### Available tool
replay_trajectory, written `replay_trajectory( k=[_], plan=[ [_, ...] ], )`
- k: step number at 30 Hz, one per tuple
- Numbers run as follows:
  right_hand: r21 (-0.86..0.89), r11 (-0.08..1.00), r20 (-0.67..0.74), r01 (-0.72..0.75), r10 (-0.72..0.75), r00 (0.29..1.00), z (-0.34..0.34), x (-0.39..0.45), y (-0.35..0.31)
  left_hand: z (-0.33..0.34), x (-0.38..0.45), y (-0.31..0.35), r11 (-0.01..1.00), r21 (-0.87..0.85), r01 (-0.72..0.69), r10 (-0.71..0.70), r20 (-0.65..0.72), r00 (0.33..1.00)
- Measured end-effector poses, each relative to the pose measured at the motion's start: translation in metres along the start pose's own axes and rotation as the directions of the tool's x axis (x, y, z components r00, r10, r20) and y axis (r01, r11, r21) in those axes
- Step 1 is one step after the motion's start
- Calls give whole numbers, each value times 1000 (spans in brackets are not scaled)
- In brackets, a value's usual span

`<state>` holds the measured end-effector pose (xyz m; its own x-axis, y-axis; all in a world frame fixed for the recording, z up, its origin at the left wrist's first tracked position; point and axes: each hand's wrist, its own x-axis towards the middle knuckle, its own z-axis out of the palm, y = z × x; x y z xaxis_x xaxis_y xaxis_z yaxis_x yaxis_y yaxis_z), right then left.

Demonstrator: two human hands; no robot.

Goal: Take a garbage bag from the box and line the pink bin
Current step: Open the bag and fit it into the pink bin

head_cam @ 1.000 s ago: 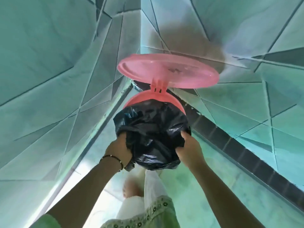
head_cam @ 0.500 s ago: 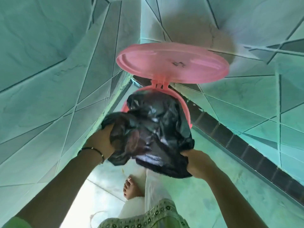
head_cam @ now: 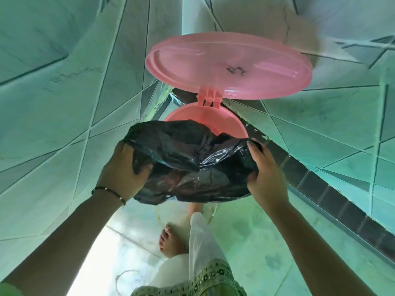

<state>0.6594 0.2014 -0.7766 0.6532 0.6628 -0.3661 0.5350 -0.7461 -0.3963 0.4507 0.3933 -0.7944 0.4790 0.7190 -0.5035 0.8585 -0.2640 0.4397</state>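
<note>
Both hands have pulled the black garbage bag (head_cam: 192,161) wider — left hand (head_cam: 124,167) pinching at 9 o'clock, right hand (head_cam: 263,167) at 3 — mouth over the pink bin (head_cam: 215,118), rim not yet covered.

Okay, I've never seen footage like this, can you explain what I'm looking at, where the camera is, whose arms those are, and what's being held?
There is no machine here. The camera sits on a person's head and looks down, so the two arms reaching into the picture are the wearer's own. The wide lens bends the green tiled walls and floor. The left hand, with a thin bracelet on its wrist, and the right hand each grip one side of a crumpled black garbage bag. Just beyond the bag stands the pink bin in a corner, its hinged lid flipped up and open. The far part of the bin's rim is still bare. Below, a bare foot stands on the floor.
</note>
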Motion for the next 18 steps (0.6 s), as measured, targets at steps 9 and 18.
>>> replay_trajectory(
  k=[9,18],
  plan=[
    [-314,942,396,122,13,918,22,0,35,22,-2,-16,938,-153,310,-292,128,948],
    [-217,972,160,90,-56,986,48,-42,89,51,-38,-44,924,-159,349,-347,40,937]
  ],
)
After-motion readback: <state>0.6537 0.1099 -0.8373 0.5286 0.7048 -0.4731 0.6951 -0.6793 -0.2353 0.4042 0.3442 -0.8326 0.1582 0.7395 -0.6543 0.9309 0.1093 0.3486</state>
